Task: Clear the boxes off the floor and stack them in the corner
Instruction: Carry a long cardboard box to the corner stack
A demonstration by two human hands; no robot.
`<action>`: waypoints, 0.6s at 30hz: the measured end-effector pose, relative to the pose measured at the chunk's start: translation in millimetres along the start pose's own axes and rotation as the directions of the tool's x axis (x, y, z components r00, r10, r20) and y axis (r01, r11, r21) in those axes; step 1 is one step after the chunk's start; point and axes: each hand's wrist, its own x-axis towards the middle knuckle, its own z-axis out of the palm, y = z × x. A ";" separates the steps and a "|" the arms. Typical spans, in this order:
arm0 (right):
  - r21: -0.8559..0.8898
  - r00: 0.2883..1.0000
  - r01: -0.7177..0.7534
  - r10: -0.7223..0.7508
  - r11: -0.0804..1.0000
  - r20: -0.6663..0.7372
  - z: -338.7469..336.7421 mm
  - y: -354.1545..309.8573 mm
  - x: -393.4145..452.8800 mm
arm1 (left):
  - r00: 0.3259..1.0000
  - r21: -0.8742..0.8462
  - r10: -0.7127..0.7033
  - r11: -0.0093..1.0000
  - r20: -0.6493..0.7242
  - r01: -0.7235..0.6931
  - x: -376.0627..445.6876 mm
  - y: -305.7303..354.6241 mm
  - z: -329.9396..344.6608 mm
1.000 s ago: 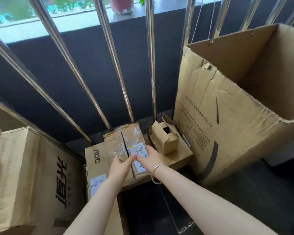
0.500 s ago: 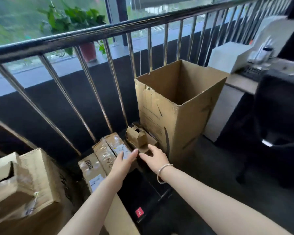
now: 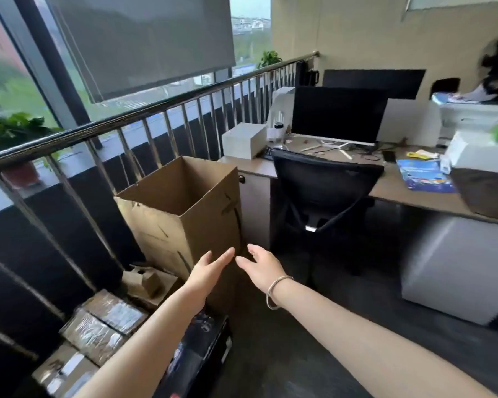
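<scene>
Both hands, left (image 3: 206, 272) and right (image 3: 260, 267), hang open, holding nothing. The tall open box (image 3: 181, 222) stands just behind them by the railing (image 3: 144, 110).

Office desk by a railing
A black chair (image 3: 325, 182) is tucked under the desk (image 3: 408, 191); a dark monitor (image 3: 338, 116) stands on it, railing (image 3: 144, 110) alongside.

Both forearms are extending forward, converging toward the centre. The left hand (image 3: 210, 270) is reaching out with fingers straight, holding nothing. The right hand (image 3: 260, 265) is spreading relaxed fingers, fingertips nearly meeting the left's.
</scene>
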 end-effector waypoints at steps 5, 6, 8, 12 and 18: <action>0.036 0.976 -0.055 0.061 0.998 -0.210 -137.7 60.9 -56.8 | 0.979 0.071 0.064 0.994 0.195 -0.079 -30.4 22.9 135.4; 0.036 0.962 -0.072 0.079 0.997 -0.263 -171.4 78.9 -73.4 | 0.967 0.076 0.075 0.992 0.245 -0.096 -43.7 27.2 171.4; 0.058 0.932 -0.102 0.116 0.993 -0.343 -232.0 116.2 -106.8 | 0.938 0.094 0.079 0.989 0.338 -0.117 -69.6 30.7 241.3; 0.078 0.867 -0.162 0.180 0.984 -0.465 -341.5 187.1 -178.2 | 0.860 0.125 0.092 0.976 0.502 -0.178 -127.3 28.4 383.9; 0.151 0.714 -0.240 0.280 0.959 -0.641 -485.1 287.3 -293.0 | 0.674 0.173 0.052 0.950 0.737 -0.262 -226.7 22.2 583.3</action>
